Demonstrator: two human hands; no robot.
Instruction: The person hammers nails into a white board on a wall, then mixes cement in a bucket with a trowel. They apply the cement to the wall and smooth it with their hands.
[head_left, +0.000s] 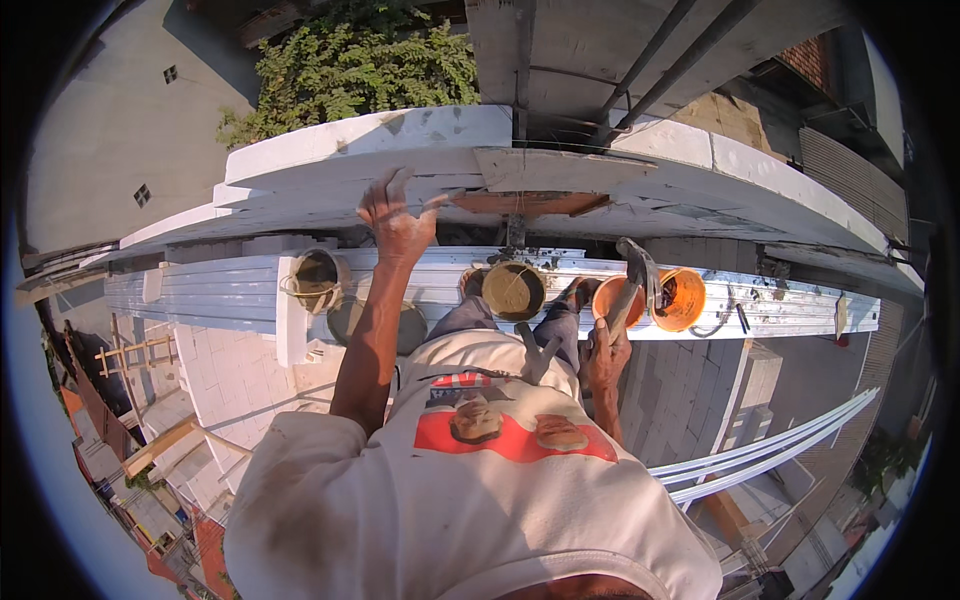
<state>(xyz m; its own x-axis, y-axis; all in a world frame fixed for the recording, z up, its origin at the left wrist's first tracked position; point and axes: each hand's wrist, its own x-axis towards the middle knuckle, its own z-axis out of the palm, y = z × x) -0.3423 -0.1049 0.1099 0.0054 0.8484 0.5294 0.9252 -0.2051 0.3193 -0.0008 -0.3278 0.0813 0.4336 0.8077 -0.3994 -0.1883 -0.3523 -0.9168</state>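
Observation:
My left hand (pixel 397 218) reaches up to the white block wall (pixel 360 135) with fingers bent and apart, at the lower face of the top block beside a brown board (pixel 530 202); whether it touches is unclear. My right hand (pixel 610 355) is closed round the handle of a hammer (pixel 640 275), held upright beside two orange buckets (pixel 680 302). A bucket with murky contents (pixel 512 292) stands between my legs on a ribbed metal walkway (pixel 180 295), and a pale bucket (pixel 315 280) stands to the left.
Below the walkway are block walls (pixel 235 380), timber pieces (pixel 140 355) and lower rooftops. Long pale metal strips (pixel 770 440) stick out at the lower right. Beyond the wall are tree foliage (pixel 340 70), dark poles (pixel 670 60) and a neighbouring concrete wall (pixel 110 170).

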